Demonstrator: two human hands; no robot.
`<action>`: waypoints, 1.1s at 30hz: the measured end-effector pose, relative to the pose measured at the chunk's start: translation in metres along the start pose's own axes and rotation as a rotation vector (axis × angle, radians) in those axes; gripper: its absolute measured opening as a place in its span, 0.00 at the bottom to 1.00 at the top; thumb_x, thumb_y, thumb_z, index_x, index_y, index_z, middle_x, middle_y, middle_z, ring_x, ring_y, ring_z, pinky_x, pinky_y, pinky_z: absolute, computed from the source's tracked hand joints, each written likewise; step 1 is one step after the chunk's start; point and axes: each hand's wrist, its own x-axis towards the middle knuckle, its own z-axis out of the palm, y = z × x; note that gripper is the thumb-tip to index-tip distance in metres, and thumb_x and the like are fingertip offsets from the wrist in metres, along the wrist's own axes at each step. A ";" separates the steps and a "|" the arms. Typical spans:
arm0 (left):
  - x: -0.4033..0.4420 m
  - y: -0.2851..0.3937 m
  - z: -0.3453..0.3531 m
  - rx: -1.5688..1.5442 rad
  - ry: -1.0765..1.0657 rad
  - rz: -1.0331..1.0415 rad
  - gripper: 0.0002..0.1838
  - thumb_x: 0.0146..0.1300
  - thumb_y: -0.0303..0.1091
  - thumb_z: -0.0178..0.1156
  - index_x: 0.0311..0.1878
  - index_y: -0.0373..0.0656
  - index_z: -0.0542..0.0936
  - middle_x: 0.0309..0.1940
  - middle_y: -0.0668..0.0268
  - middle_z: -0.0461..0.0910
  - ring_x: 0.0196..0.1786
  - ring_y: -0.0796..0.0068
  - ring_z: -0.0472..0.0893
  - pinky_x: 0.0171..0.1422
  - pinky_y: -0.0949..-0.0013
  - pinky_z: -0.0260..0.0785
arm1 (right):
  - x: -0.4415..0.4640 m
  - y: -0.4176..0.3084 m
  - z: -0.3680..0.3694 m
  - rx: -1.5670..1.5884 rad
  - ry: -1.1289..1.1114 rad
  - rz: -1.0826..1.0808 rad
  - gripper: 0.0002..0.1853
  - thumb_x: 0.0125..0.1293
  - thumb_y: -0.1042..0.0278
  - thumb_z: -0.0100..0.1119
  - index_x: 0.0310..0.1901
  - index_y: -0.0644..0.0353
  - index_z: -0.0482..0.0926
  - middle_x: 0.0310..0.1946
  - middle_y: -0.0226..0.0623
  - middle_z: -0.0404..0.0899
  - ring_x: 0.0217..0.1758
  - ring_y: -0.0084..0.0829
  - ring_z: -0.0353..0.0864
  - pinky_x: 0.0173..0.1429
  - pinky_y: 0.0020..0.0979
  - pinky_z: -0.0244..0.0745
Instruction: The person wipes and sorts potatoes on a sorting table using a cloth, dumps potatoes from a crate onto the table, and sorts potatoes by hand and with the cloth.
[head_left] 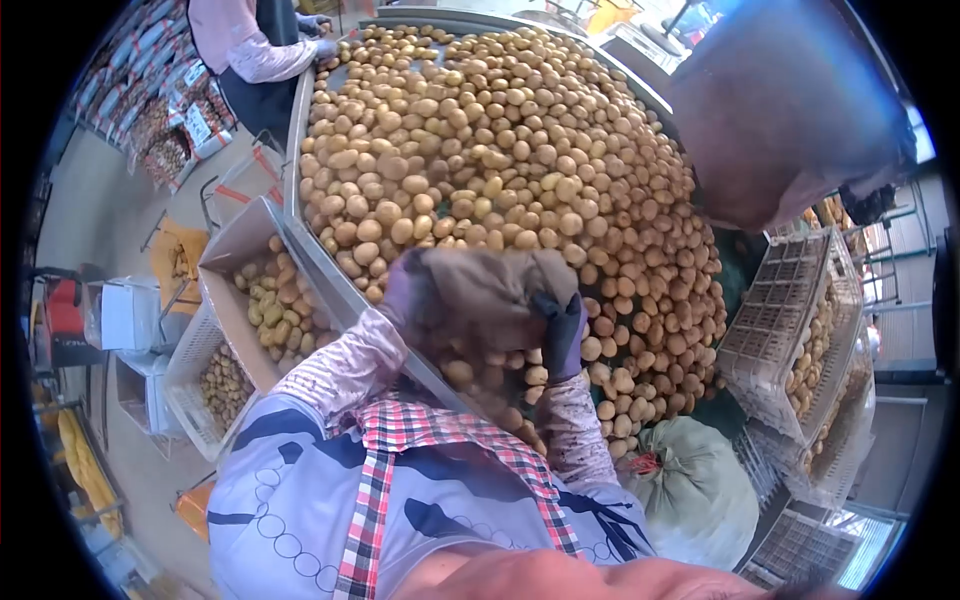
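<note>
A brown cloth is stretched between my two gloved hands, just above a large heap of potatoes on a metal-edged sorting table. My left hand, in a purple glove, is at the cloth's left end; it is blurred and its fingers are partly hidden. My right hand, in a purple and dark glove, has its fingers closed on the cloth's right edge. Several potatoes show just below the cloth, close to my apron.
The table's metal rim runs beside my left arm. A cardboard box and a white crate hold potatoes at left. Stacked crates and a tied pale sack stand at right. Another person works at the far left corner.
</note>
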 end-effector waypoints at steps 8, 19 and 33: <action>0.045 0.065 -0.114 1.323 0.460 0.777 0.27 0.65 0.32 0.52 0.67 0.36 0.64 0.64 0.46 0.67 0.67 0.48 0.66 0.72 0.54 0.57 | 0.067 0.001 0.163 -0.834 -0.075 -0.845 0.31 0.54 0.70 0.67 0.62 0.58 0.68 0.69 0.51 0.59 0.69 0.49 0.61 0.70 0.44 0.58; 0.173 0.099 -0.116 1.598 0.386 0.351 0.42 0.54 0.51 0.62 0.71 0.47 0.62 0.72 0.48 0.53 0.71 0.42 0.57 0.73 0.46 0.47 | 0.219 0.117 0.267 -1.345 -0.427 -0.519 0.28 0.65 0.50 0.48 0.66 0.46 0.67 0.72 0.54 0.52 0.75 0.59 0.47 0.71 0.69 0.36; 0.208 0.034 -0.047 1.649 0.278 0.144 0.34 0.56 0.37 0.57 0.69 0.59 0.64 0.70 0.58 0.59 0.72 0.51 0.57 0.72 0.42 0.48 | 0.226 0.118 0.189 -1.307 -0.149 -0.552 0.22 0.64 0.68 0.50 0.61 0.50 0.73 0.69 0.55 0.58 0.70 0.57 0.59 0.70 0.45 0.59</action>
